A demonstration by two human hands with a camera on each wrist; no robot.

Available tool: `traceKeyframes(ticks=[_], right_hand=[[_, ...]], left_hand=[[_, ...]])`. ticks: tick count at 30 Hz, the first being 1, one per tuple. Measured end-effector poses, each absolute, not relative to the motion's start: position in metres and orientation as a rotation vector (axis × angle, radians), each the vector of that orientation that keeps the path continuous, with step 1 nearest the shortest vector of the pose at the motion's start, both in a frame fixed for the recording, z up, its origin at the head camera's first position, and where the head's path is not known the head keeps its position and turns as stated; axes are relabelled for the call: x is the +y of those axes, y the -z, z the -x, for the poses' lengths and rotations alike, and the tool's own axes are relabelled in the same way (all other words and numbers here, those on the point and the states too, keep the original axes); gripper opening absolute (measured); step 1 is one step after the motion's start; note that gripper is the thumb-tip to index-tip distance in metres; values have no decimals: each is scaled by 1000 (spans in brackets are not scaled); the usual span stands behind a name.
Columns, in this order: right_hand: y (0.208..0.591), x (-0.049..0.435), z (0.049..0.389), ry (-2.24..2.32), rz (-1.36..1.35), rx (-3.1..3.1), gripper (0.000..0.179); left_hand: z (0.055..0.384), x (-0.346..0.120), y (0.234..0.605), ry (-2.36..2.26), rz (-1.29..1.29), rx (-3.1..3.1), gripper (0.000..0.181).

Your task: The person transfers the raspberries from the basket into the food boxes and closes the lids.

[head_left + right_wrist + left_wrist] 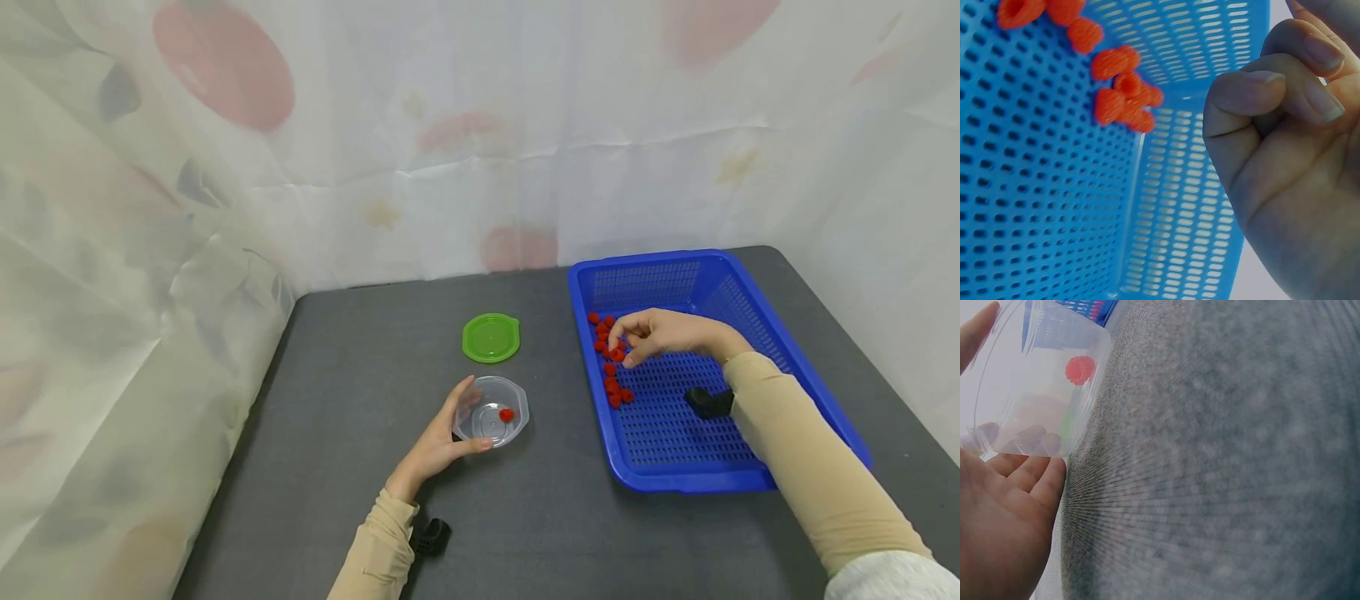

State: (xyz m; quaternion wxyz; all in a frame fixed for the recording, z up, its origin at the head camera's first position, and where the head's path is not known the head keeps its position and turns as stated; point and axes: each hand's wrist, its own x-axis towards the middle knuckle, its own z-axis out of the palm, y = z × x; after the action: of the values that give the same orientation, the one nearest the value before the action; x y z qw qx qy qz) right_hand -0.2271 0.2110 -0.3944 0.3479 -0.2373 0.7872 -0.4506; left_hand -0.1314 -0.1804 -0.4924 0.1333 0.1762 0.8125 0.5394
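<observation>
My left hand holds a clear plastic cup, thumb and fingers spread around its sides. One raspberry lies inside the cup. Over the left side of a blue plastic basket, my right hand hangs with thumb and index finger apart, close above several raspberries. One raspberry shows between those two fingertips; contact cannot be made out. In the right wrist view, the other fingers are bent, and the thumb is out of sight.
A green lid lies flat on the dark grey table, just beyond the cup. The basket's raised walls stand around the right hand. Printed curtains hang behind the table and along its sides.
</observation>
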Motion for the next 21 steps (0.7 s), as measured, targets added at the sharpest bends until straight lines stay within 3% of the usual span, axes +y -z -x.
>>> traceKeyframes(ticks=[7,21], right_hand=[[384,199,226,1204,742,2044,24],[361,162,225,1152,865,2042,22]], left_hand=[[125,-177,467,-1547,-518,2317,97],[133,-181,499,-1581,-516,2365,98]])
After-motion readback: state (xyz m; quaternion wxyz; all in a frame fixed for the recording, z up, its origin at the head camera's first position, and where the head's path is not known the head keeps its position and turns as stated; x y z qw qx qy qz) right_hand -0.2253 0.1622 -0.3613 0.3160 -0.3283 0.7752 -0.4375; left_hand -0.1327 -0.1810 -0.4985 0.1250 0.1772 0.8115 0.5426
